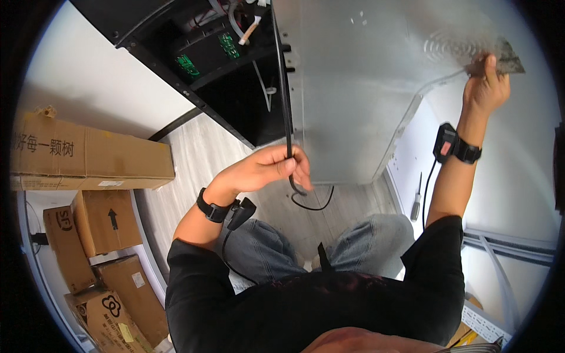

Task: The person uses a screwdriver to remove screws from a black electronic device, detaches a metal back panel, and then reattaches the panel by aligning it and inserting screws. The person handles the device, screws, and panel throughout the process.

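The left hand (272, 167) pinches a black cable (286, 106) running down the grey metal panel's (347, 88) edge; the right hand (485, 85) grips the panel's upper corner. Best keep the cable taut while steadying the panel.

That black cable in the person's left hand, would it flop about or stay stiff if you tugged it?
Probably floppy: below the left hand the cable curls into a loose loop. It looks thin, so likely light for its length. Above the hand it runs straight up the grey panel, perhaps pulled taut, so a tug may meet resistance.
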A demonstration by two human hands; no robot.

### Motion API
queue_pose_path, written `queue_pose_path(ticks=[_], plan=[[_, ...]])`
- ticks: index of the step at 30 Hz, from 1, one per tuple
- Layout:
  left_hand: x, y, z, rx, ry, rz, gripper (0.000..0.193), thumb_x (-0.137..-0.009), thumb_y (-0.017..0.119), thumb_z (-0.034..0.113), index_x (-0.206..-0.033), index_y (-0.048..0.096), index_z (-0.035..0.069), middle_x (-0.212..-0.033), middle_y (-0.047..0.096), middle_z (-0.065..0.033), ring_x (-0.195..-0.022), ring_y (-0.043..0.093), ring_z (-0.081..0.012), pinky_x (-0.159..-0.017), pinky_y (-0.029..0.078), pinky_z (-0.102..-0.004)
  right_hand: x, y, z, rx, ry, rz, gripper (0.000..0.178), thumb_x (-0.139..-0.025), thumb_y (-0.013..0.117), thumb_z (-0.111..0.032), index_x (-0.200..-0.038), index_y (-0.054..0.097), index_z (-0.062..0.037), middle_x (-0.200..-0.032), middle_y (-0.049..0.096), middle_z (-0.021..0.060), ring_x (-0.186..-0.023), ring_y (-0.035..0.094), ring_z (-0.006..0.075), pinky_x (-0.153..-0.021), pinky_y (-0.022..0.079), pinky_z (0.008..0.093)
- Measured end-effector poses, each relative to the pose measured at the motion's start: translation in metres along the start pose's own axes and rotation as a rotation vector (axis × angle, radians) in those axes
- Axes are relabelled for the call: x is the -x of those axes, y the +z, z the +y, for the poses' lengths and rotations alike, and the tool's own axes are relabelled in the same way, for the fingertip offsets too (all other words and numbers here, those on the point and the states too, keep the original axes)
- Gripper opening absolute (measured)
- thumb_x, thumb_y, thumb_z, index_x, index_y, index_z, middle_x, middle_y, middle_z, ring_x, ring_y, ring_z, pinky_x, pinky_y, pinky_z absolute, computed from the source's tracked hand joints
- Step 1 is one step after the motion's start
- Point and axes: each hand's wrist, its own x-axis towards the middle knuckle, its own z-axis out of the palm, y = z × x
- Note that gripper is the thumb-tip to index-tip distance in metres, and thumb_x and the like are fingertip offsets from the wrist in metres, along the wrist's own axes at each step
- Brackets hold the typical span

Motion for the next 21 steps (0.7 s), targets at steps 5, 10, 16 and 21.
queue_pose_path(ticks=[5,10,16,21], plan=[[0.016,0.001,-0.027,-0.276,-0.224,-0.072,0.028,-0.096,0.052,0.021,-0.114,0.053,-0.001,-0.121,0.058,-0.0116,-0.116,0.054,-0.0227,-0.101,0.037,-0.0358,-0.008,-0.008,0.019,-0.114,-0.045,-0.034,0.016,-0.080,0.067,0.003,-0.094,0.062,0.0087,-0.090,0.066,0.0155,-0.079,0.063,0.0222,-0.076,0.050,0.0324],[0.024,0.007,-0.040,0.079,-0.362,0.006,0.028,-0.100,0.042,0.020,-0.113,0.054,-0.002,-0.115,0.057,-0.0122,-0.115,0.054,-0.0244,-0.101,0.043,-0.0373,0.001,-0.009,0.036,-0.120,-0.124,-0.006,0.009,-0.083,0.063,0.002,-0.091,0.061,0.0043,-0.087,0.066,0.0147,-0.080,0.063,0.0251,-0.077,0.051,0.0366],[0.022,0.012,-0.040,0.249,-0.272,-0.157,0.029,-0.101,0.039,0.019,-0.110,0.057,-0.002,-0.110,0.061,-0.0125,-0.111,0.057,-0.0253,-0.098,0.045,-0.0383,0.026,-0.007,0.047,-0.113,-0.081,0.012,0.015,-0.082,0.064,0.000,-0.094,0.060,0.0074,-0.088,0.065,0.0144,-0.078,0.062,0.0243,-0.076,0.051,0.0374],[0.016,0.015,-0.019,0.058,-0.137,-0.380,0.029,-0.099,0.042,0.016,-0.111,0.059,-0.004,-0.116,0.062,-0.0151,-0.112,0.056,-0.0270,-0.097,0.042,-0.0379,0.040,-0.011,0.053,-0.168,-0.082,0.027,0.016,-0.081,0.065,0.001,-0.094,0.060,0.0088,-0.088,0.065,0.0157,-0.076,0.062,0.0244,-0.072,0.053,0.0371]])
